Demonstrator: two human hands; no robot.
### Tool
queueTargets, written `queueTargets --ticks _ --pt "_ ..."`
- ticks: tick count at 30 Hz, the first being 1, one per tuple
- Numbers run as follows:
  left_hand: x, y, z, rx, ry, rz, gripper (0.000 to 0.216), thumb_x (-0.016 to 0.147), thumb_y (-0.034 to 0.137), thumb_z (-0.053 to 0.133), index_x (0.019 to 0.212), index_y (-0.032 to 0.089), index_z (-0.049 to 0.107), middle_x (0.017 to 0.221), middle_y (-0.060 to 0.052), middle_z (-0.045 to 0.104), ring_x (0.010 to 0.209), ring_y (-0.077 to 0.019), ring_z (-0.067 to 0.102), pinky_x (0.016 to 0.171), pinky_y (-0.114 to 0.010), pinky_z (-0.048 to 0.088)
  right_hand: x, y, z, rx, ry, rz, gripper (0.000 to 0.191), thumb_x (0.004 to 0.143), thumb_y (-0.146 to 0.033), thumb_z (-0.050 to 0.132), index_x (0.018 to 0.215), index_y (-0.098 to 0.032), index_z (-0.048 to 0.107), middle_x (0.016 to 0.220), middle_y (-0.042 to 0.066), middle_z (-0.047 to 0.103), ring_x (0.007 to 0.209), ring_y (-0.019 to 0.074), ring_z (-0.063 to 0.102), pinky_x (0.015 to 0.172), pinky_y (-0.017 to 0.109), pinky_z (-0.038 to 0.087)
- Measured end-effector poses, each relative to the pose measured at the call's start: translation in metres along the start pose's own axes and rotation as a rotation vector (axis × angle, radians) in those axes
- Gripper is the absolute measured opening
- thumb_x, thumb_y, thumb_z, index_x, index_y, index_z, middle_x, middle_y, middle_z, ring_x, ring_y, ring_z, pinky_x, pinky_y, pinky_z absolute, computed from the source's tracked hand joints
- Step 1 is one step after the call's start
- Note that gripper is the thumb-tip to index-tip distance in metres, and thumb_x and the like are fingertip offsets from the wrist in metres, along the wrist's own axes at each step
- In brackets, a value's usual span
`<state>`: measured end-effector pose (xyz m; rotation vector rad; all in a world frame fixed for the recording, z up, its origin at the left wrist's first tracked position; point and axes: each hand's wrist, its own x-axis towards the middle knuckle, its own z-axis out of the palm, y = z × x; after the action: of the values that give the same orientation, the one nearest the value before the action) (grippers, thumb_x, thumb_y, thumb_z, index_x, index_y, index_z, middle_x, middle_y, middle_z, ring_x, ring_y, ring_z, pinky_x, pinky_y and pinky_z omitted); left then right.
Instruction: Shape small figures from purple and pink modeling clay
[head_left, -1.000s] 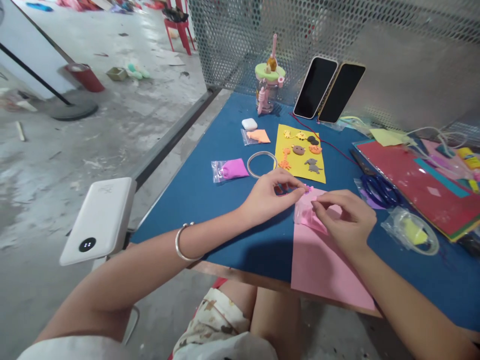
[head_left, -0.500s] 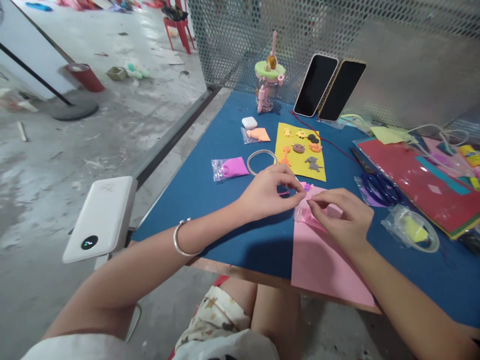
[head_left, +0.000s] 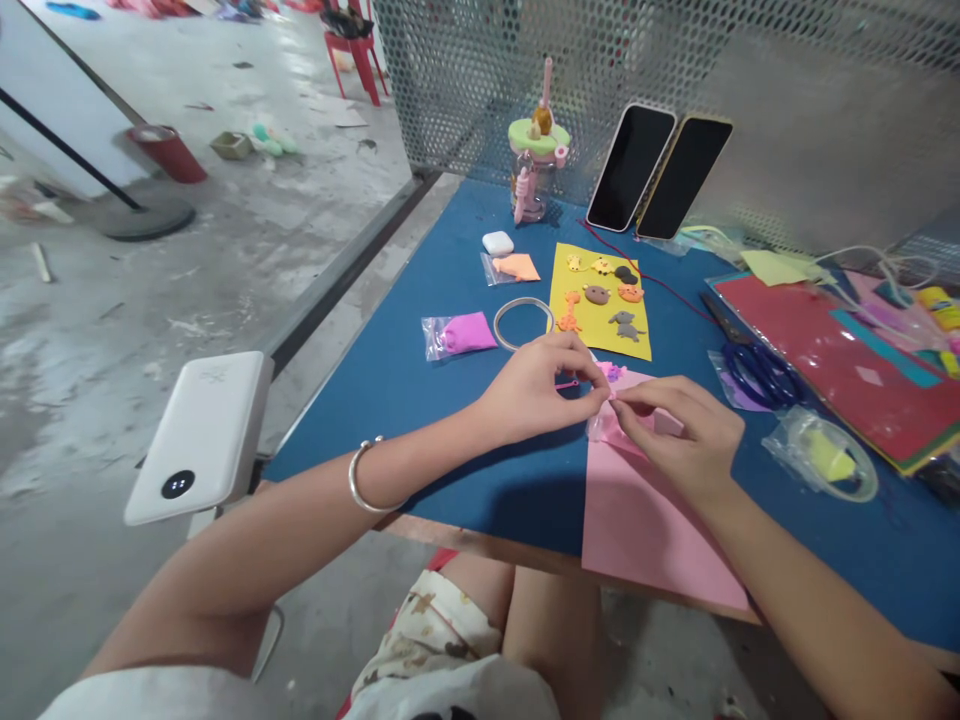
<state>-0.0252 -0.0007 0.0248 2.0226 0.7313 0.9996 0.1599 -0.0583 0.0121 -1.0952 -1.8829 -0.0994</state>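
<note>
Both my hands meet over the top edge of a pink foam sheet (head_left: 645, 530) on the blue table (head_left: 420, 370). My left hand (head_left: 536, 390) is curled in a pinch, its fingertips touching those of my right hand (head_left: 679, 435), which is also pinched. Between the fingertips sits a tiny pink clay bit (head_left: 611, 398); which hand grips it is unclear. A small pink and purple clay figure (head_left: 613, 371) lies just beyond the fingers. Under my right hand is a clear bag of pink clay (head_left: 611, 430).
A yellow sheet (head_left: 600, 300) carries several small clay animals. Nearby lie a magenta clay bag (head_left: 461, 335), a clear tape ring (head_left: 523, 323), an orange clay bag (head_left: 514, 268), blue scissors (head_left: 757, 372), a red folder (head_left: 840, 365), two phones (head_left: 656, 175) and a bottle (head_left: 534, 165).
My left hand curled tighter and my right hand slid left, so the fingertips of both now touch above the pink sheet's edge.
</note>
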Motion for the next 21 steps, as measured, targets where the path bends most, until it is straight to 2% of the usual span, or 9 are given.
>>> queueTargets --ticks 6,10,15,18,21 --pt "0.0011 0.0012 -0.0011 -0.005 0.015 -0.023 0.011 0.079 0.021 0.061 0.08 0.016 0.071 0.082 -0.003 0.063 0.076 -0.0108 0.057 0.069 -0.024 0.046 0.0006 -0.0011 0.0011 0.046 0.013 0.043 0.014 0.075 -0.015 0.072 0.083 -0.025 0.069 0.075 0.001 0.071 0.064 0.0153 0.065 0.061 0.03 0.055" --pt "0.0039 0.0017 -0.0052 0.043 0.049 -0.028 0.011 0.078 0.018 0.06 0.079 0.016 0.07 0.081 -0.003 0.063 0.073 -0.0107 0.055 0.07 -0.024 0.046 0.0013 -0.0018 0.0016 0.077 0.026 0.151 0.007 0.076 -0.02 0.071 0.082 -0.024 0.07 0.072 0.001 0.069 0.059 0.0139 0.062 0.056 0.029 0.053" --pt "0.0038 -0.0004 -0.0055 0.184 -0.03 -0.008 0.008 0.075 0.016 0.061 0.071 0.015 0.068 0.077 -0.004 0.063 0.076 -0.0138 0.057 0.075 -0.028 0.046 -0.001 0.0007 0.0052 0.195 0.017 0.331 0.004 0.075 -0.021 0.072 0.078 -0.022 0.07 0.073 0.001 0.067 0.057 0.0125 0.061 0.054 0.027 0.051" --pt "0.0031 -0.0015 -0.0037 0.191 -0.033 0.006 0.009 0.077 0.017 0.06 0.075 0.016 0.069 0.08 -0.005 0.064 0.08 -0.0149 0.057 0.078 -0.029 0.047 -0.0023 0.0022 0.0074 0.255 -0.002 0.37 0.004 0.075 -0.021 0.072 0.077 -0.021 0.069 0.073 0.0 0.066 0.056 0.0118 0.061 0.055 0.027 0.051" --pt "0.0033 -0.0025 -0.0036 0.161 -0.002 0.019 0.011 0.078 0.016 0.059 0.08 0.016 0.07 0.082 -0.004 0.063 0.078 -0.0137 0.057 0.073 -0.027 0.047 -0.0023 0.0027 0.0072 0.292 -0.027 0.394 0.004 0.076 -0.022 0.071 0.078 -0.021 0.068 0.073 0.001 0.065 0.057 0.012 0.061 0.056 0.027 0.051"
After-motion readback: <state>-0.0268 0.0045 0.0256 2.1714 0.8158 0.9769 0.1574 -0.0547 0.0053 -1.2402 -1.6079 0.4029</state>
